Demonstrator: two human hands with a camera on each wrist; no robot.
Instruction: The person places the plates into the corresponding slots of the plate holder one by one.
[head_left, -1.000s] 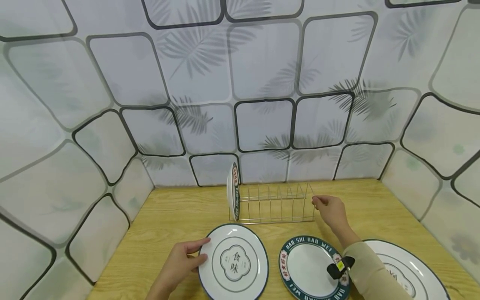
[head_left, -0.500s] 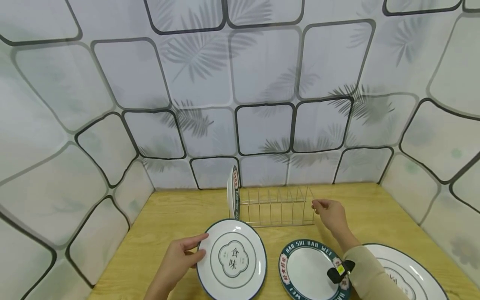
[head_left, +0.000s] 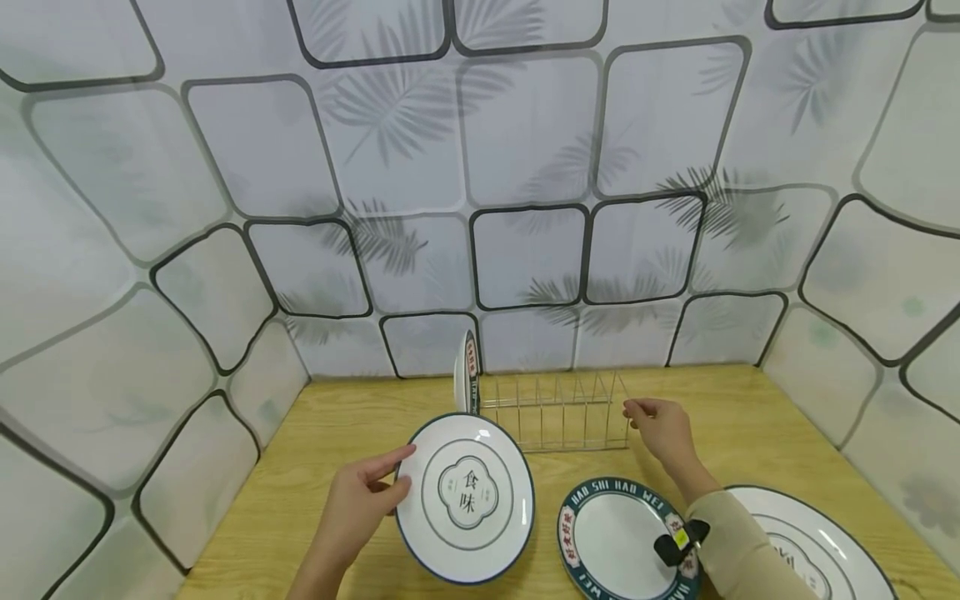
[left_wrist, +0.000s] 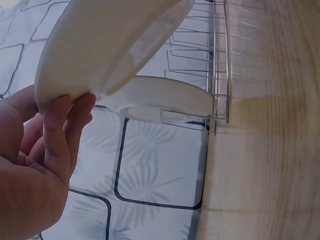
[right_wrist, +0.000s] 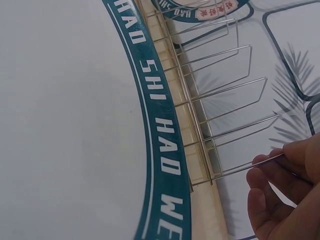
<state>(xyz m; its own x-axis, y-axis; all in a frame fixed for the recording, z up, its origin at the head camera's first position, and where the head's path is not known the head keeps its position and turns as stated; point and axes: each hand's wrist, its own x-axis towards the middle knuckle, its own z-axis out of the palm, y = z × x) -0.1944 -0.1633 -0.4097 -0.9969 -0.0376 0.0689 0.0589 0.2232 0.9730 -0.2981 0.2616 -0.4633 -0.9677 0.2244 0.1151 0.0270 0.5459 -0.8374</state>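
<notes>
My left hand [head_left: 362, 504] pinches the left rim of a white plate [head_left: 467, 546] with a thin dark-blue edge and a flower-shaped emblem. In the left wrist view this plate's pale underside [left_wrist: 100, 55] is tilted and raised off the table, with the fingers below it and the thumb partly hidden. My right hand [head_left: 663, 429] pinches the right end wire of a metal dish rack [head_left: 562, 412]. Another plate [head_left: 462, 375], with a patterned green rim, stands upright in the rack's left end; the held plate covers its lower part in the head view.
A green-rimmed plate [head_left: 615, 533] lies flat in front of the rack. A larger white plate [head_left: 810, 533] lies to its right, partly under the right sleeve [head_left: 750, 546]. The wooden table [head_left: 360, 417] meets patterned walls [head_left: 532, 250] at the back and sides.
The left hand has lifted the white plate upward and toward the rack, so it now covers the rack's lower left corner. The right hand stays on the rack's end wire.
</notes>
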